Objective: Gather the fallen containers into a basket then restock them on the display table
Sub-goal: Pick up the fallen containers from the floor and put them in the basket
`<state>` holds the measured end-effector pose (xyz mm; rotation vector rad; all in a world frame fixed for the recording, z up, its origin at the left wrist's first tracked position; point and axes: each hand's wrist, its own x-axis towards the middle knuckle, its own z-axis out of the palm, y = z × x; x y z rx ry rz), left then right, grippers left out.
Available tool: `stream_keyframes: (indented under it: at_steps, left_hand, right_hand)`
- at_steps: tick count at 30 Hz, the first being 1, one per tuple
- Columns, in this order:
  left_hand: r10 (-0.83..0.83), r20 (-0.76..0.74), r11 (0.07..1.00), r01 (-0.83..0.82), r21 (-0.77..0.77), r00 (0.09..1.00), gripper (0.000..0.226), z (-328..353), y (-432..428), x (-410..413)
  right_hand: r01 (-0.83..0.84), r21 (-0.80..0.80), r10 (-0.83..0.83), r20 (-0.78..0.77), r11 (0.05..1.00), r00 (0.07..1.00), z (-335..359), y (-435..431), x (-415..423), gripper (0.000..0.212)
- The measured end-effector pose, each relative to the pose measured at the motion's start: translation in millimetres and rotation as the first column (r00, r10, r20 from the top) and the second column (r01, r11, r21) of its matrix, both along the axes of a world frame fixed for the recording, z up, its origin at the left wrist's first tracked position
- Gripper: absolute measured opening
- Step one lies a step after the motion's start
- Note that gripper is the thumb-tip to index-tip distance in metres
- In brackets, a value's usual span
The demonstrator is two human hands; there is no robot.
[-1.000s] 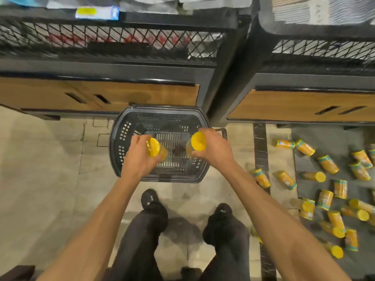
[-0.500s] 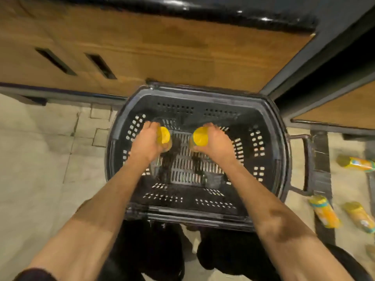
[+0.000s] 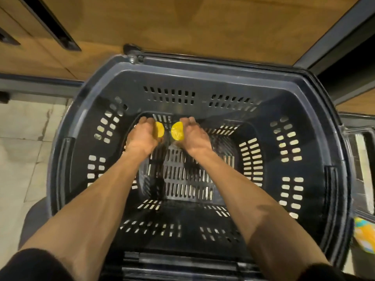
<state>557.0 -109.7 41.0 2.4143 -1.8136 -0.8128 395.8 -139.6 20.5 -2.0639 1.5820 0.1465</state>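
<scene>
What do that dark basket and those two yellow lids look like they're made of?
Basket: rigid moulded plastic, dark grey, semi-gloss; neat slotted vents, soft sheen on the rim. Lids of the left container and right container: probably smooth plastic, faintly shiny; the rest is hidden.

Yellow-lidded containers [image 3: 159,129]; black, perhaps charcoal, slotted basket [image 3: 213,78].

Bodies of yellow-lidded containers [image 3: 159,129] hide under the left hand [image 3: 142,137] and right hand [image 3: 195,137]; a blurred container [image 3: 364,234] is cut off right.
</scene>
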Motion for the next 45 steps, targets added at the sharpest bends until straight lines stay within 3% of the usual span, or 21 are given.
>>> stream_keyframes:
  at_steps: [6, 18, 27, 31, 36, 40, 45]
  left_hand:
    - [0.012, 0.001, 0.999, -0.011, -0.052, 1.000, 0.057, -5.1, -5.4, 5.7]
    - [-0.119, 0.089, 0.993, 0.118, 0.018, 0.989, 0.076, -10.3, 5.7, 13.4]
    - [-0.087, 0.047, 0.996, 0.086, 0.034, 0.995, 0.071, 7.9, 4.6, 13.8]
    - [-0.118, 0.003, 0.985, 0.116, 0.126, 0.993, 0.062, 23.8, 7.2, 11.7]
    - [-0.292, 0.067, 0.919, 0.260, 0.298, 0.954, 0.053, 97.6, 14.3, -1.0]
    - [-0.414, 0.155, 0.884, 0.356, 0.302, 0.897, 0.050, 184.9, 16.7, -13.5]
    - [-0.463, 0.139, 0.870, 0.418, 0.263, 0.876, 0.050, 293.6, 26.5, -22.7]
  right_hand:
    - [0.039, -0.029, -0.037, 0.071, 0.999, 0.997, -8.0, 5.1, 12.7, 0.070]
    - [0.141, -0.069, -0.135, 0.077, 0.988, 0.988, -11.3, 11.2, 25.8, 0.061]
    - [0.157, -0.007, -0.154, 0.154, 0.988, 0.976, -0.5, 9.7, 11.6, 0.064]
    - [0.117, 0.039, -0.119, 0.068, 0.992, 0.991, 25.2, 10.7, 4.0, 0.059]
    - [0.022, 0.049, -0.016, -0.122, 0.999, 0.992, 98.0, 25.7, -17.6, 0.057]
    - [0.037, 0.074, -0.022, -0.195, 0.997, 0.980, 183.2, 33.3, -38.0, 0.060]
    - [0.093, 0.097, -0.064, -0.272, 0.991, 0.960, 289.8, 45.4, -60.6, 0.057]
